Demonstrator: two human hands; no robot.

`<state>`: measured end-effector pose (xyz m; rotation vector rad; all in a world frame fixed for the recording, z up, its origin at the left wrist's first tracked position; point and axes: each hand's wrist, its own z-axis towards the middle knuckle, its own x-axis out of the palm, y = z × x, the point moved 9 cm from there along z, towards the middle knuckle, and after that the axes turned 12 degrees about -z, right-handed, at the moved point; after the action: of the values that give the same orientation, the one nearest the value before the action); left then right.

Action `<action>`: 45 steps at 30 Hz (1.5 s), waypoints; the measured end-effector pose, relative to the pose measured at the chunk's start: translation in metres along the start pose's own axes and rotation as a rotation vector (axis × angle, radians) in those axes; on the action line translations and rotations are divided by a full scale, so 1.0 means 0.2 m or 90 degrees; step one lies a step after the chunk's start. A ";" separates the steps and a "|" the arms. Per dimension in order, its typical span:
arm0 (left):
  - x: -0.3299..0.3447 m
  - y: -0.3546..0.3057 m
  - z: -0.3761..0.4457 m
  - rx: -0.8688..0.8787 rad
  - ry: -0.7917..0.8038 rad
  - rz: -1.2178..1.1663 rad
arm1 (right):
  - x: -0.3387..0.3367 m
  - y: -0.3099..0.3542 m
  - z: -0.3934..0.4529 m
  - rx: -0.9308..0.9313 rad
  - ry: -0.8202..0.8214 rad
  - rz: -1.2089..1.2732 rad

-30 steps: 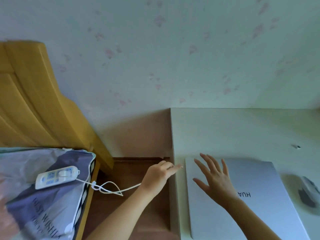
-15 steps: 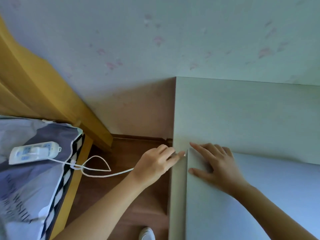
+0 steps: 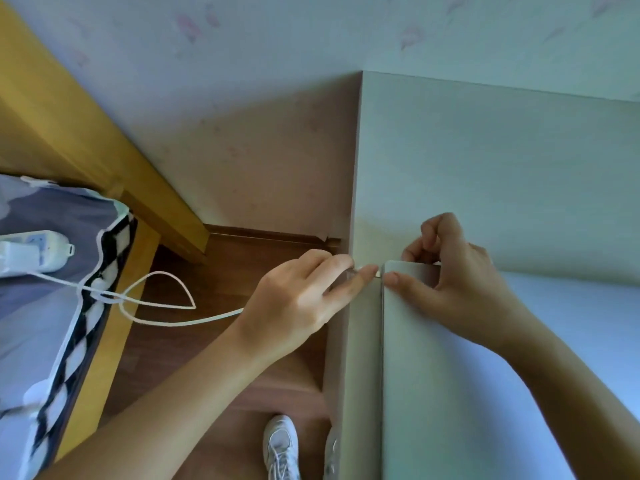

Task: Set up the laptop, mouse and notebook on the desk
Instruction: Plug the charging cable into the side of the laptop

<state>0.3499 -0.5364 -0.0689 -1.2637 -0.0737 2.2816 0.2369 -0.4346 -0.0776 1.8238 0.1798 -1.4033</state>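
On desk (image 3: 485, 161): one closed laptop (image 3: 485, 393); right hand (image 3: 460, 282) grip pinches its corner, left hand (image 3: 298, 299) pinches plug.

Closed silver-grey laptop (image 3: 485, 393) cut off by right and bottom edges. Far-left corner partly hidden under right hand (image 3: 453, 278). Small item pinched at left hand (image 3: 298, 299) fingertips too small to tell, perhaps plug of thin white cable (image 3: 166, 306). White sneaker (image 3: 280, 448) cropped at bottom edge.

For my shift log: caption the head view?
Right hand grips closed laptop's far-left corner; left hand pinches something beside it.
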 end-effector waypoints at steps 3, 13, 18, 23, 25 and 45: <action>-0.04 -0.01 0.01 0.000 -0.025 0.006 | 0.02 0.02 0.02 0.008 0.057 0.124; -0.14 -0.08 0.08 0.009 -0.152 -0.009 | -0.17 -0.02 0.09 0.031 0.089 0.429; -0.10 -0.06 0.10 0.007 -0.145 -0.015 | -0.14 0.00 0.09 0.037 0.095 0.440; -0.09 -0.03 0.12 0.000 -0.138 -0.002 | -0.13 0.01 0.09 0.043 0.100 0.441; -0.09 -0.04 0.13 0.002 -0.138 -0.002 | -0.13 0.00 0.09 0.047 0.098 0.443; -0.10 -0.05 0.12 -0.007 -0.152 0.001 | -0.14 -0.02 0.09 0.064 0.070 0.405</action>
<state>0.3440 -0.5314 -0.0375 -0.9908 -0.1713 2.4261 0.2105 -0.4351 -0.0568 1.8160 -0.3940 -0.8750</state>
